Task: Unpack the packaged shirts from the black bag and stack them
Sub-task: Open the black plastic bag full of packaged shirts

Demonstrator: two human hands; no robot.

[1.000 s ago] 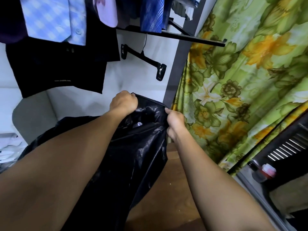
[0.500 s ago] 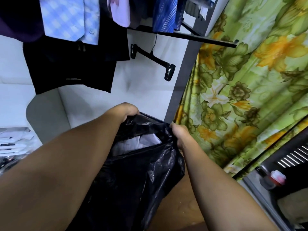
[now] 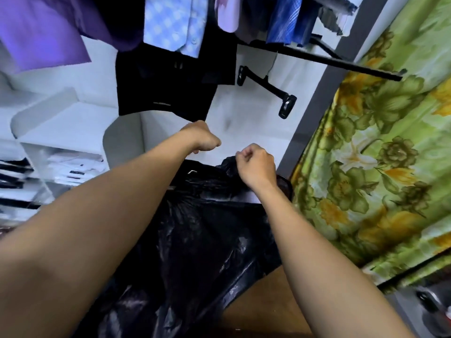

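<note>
black bag (image 3: 195,240): glossy plastic, lying between the two forearms, its mouth towards the white wall; wooden floor (image 3: 256,311) shows at its lower right
left hand (image 3: 203,140): fingers curled into a fist with nothing seen in it, above the bag's mouth and clear of the plastic
right hand (image 3: 257,168): fingers curled, pinching the bag's top edge on its right side
pale patch (image 3: 251,197): just inside the mouth beside the right wrist, too little showing to name
packaged shirts (image 3: 73,164): white, in clear wrap, stacked under a white shelf (image 3: 48,123) at the left, well apart from the bag
clip hanger (image 3: 266,85): black, hanging above the hands
hanging clothes: purple shirt (image 3: 41,28), light-blue checked shirt (image 3: 173,23), black trousers (image 3: 166,91)
floral curtain (image 3: 378,154): green and yellow, just right of the bag
</note>
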